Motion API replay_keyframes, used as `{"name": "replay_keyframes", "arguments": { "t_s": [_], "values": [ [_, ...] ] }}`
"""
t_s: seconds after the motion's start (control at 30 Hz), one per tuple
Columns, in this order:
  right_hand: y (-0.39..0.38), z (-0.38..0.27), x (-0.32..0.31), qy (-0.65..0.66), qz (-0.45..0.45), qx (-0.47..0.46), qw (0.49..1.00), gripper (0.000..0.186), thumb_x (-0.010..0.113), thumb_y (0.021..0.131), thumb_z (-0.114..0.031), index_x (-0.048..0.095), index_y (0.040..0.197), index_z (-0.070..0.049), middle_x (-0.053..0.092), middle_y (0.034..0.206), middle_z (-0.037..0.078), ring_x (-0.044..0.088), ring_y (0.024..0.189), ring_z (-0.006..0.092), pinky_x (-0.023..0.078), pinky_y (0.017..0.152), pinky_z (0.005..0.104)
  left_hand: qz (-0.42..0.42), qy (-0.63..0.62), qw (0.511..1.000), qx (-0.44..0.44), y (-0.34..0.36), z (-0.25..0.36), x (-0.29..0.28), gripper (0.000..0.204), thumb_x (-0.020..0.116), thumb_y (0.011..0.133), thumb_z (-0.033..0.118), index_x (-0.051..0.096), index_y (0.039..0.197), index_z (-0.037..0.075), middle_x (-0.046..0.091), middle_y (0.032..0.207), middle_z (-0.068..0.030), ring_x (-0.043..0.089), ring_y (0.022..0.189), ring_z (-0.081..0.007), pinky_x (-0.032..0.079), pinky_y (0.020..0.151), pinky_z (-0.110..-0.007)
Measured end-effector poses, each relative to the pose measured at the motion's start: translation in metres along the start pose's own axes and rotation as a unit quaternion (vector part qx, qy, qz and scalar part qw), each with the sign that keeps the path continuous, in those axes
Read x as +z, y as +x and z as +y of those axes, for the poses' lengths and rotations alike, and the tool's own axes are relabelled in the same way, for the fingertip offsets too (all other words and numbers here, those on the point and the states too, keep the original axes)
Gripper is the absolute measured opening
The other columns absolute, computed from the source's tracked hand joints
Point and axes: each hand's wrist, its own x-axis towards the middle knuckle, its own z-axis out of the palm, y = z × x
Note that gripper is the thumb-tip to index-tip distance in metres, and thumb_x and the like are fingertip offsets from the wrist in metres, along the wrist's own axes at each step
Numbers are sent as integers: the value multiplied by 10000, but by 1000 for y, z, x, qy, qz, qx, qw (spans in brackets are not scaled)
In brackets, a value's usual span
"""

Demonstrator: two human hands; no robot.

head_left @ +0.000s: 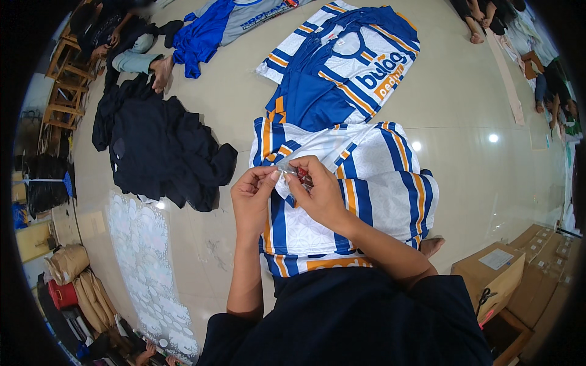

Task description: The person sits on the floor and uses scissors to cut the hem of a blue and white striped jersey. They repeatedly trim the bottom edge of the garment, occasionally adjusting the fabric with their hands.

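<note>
My left hand (253, 188) and my right hand (321, 194) meet over my lap, fingers closed in a pinch. Between them is a small crinkled clear plastic packet (285, 166), its edge pinched by both hands. Something small and red (303, 175) shows by my right fingers; its kind is too small to make out. Across my lap lies a white jersey (305, 227) with blue and orange stripes, directly under both hands. Just beyond it, a heap of similar blue and white jerseys (326, 91) is spread on the floor.
A pile of black clothes (165, 146) lies to the left on the tiled floor (476, 158). A blue and grey shirt (210, 33) is at the far left, near a seated person (131, 58). Cardboard boxes (488, 271) with scissors (484, 299) stand at the near right.
</note>
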Motion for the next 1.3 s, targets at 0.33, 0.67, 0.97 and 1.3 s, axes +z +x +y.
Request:
{"name": "replay_keyframes", "arguments": {
  "t_s": [0.33, 0.67, 0.97, 1.3],
  "values": [
    [3, -13, -3, -116, -13, -106, 988, 186, 764, 978, -173, 721, 1072, -19, 729, 1012, 144, 767, 791, 265, 595, 668, 334, 19, -33, 999, -6, -3, 1, 2, 142, 712, 1057, 154, 688, 1080, 16, 691, 893, 17, 570, 769, -38, 463, 723, -204],
    [9, -15, -4, -164, -7, -135, 977, 153, 752, 955, -153, 725, 1053, -39, 731, 956, 117, 736, 722, 284, 567, 592, 363, 25, -5, 1000, 17, -3, -4, 2, 132, 706, 1062, 164, 678, 1052, 35, 680, 856, 27, 567, 754, -32, 466, 715, -205],
    [8, -14, -2, -184, -8, -130, 974, 161, 739, 961, -172, 724, 1045, -36, 726, 943, 121, 729, 711, 291, 563, 589, 373, 28, 20, 999, 30, -5, -3, 4, 153, 700, 1068, 175, 673, 1046, 26, 688, 865, 24, 570, 752, -25, 470, 712, -199],
    [7, -13, -1, -184, 2, -132, 974, 136, 720, 970, -163, 726, 1043, -48, 717, 923, 113, 718, 695, 293, 552, 582, 384, 20, 18, 999, 37, -7, -4, 6, 169, 695, 1071, 172, 672, 1027, 10, 667, 851, 26, 544, 752, -27, 453, 710, -202]
  ]
}}
